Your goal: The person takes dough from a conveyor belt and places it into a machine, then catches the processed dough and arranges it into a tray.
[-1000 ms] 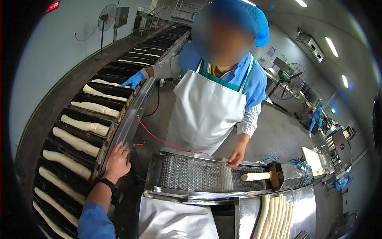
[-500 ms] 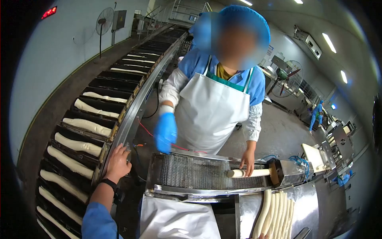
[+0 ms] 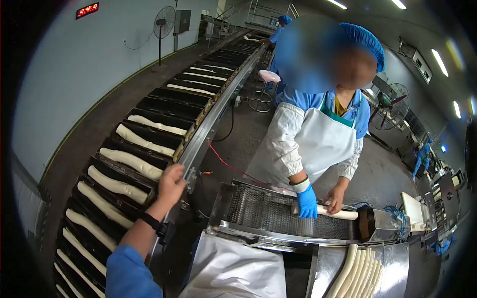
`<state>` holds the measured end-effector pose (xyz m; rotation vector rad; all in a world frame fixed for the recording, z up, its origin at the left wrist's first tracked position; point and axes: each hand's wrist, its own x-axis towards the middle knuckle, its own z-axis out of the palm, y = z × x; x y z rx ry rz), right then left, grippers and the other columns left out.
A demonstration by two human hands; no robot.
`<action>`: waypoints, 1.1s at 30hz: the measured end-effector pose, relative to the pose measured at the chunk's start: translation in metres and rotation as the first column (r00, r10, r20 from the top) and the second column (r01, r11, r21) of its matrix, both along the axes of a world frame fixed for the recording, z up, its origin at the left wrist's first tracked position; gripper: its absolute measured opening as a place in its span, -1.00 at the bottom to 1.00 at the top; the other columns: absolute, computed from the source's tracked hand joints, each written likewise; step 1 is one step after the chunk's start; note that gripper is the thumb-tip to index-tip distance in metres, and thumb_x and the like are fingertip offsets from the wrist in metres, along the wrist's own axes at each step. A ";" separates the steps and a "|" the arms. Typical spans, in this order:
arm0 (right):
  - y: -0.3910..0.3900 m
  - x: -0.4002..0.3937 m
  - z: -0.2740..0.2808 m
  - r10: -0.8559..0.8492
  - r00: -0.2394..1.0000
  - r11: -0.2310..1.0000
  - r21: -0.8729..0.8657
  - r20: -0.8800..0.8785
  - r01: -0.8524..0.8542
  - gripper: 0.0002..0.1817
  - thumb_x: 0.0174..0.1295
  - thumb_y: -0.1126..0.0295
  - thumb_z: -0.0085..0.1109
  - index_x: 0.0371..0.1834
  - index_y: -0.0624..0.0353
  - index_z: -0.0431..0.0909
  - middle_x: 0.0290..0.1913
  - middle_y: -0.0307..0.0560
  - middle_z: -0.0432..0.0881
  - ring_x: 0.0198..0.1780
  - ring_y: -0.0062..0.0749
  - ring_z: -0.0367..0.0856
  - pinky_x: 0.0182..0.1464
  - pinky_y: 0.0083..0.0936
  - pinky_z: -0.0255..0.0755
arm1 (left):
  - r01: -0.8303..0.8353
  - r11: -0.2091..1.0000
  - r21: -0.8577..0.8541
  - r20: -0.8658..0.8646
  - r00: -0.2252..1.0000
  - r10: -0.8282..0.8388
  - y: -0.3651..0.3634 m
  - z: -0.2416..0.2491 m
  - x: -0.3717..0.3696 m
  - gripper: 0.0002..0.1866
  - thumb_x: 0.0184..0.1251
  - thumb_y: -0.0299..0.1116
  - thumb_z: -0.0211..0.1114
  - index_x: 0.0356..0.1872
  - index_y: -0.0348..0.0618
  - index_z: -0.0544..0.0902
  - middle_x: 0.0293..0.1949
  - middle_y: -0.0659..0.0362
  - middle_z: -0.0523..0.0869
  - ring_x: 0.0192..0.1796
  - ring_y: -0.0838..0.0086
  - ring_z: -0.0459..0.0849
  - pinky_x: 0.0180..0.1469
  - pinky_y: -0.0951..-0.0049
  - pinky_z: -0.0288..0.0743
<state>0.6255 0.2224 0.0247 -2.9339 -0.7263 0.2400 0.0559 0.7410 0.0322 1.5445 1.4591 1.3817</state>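
One view only, from the head camera. A long conveyor of dark baking pans (image 3: 164,107) curves from the lower left of the frame up toward the top centre, most pans carrying a pale dough strip (image 3: 130,163). Along its right side runs a metal rail (image 3: 208,126), with a red cable (image 3: 233,166) trailing off it across the floor. The wearer's left hand (image 3: 171,185) sits left of centre, fingers loosely curled and resting on the pan edge beside the rail, clamped on nothing; the nearest dough strip lies just to its left, apart from the fingers. The right hand does not show. Right of centre a co-worker in a white apron (image 3: 323,141) leans over a mesh belt (image 3: 271,213), a blue-gloved hand (image 3: 306,202) and a bare hand (image 3: 335,199) both on a dough roll (image 3: 340,213) lying across the belt. At the bottom right a batch of dough ropes (image 3: 360,268) lies on a steel surface; a white sheet (image 3: 233,270) hangs at bottom centre. A fan (image 3: 164,16) stands by the wall at upper left.
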 end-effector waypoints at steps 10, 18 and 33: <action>0.006 0.016 0.005 -0.026 0.975 0.999 0.024 -0.221 0.032 -0.39 0.19 0.04 0.33 0.06 0.44 0.65 -0.08 0.34 0.68 -0.02 0.02 0.67 0.09 -0.16 0.55 | -0.275 0.951 -0.139 0.351 0.885 0.307 0.030 0.027 -0.085 -0.42 0.28 -0.57 0.30 0.37 -0.26 0.51 0.40 -0.15 0.50 0.41 0.19 0.49 0.39 0.32 0.34; 0.136 -0.007 0.080 0.298 0.648 0.771 0.577 -0.701 0.269 -0.49 0.17 0.24 0.19 0.16 0.28 0.53 -0.22 -0.15 0.61 -0.23 -0.43 0.59 -0.19 -0.46 0.50 | -0.222 0.948 -0.226 0.499 0.810 0.309 -0.004 0.045 -0.085 -0.39 0.25 -0.59 0.29 0.39 -0.28 0.49 0.39 -0.06 0.48 0.43 0.27 0.44 0.44 0.30 0.30; 0.300 -0.166 0.243 0.859 -0.011 0.456 0.774 -0.512 -0.439 -0.62 -0.02 0.39 0.53 -0.13 0.28 0.68 -0.05 -0.16 0.58 -0.07 -0.40 0.57 0.08 -0.48 0.44 | 0.754 0.607 -0.250 0.954 0.299 0.021 -0.151 0.152 0.154 -0.51 0.47 0.01 0.35 0.18 -0.05 0.44 0.10 0.14 0.55 0.18 0.29 0.63 0.14 0.10 0.64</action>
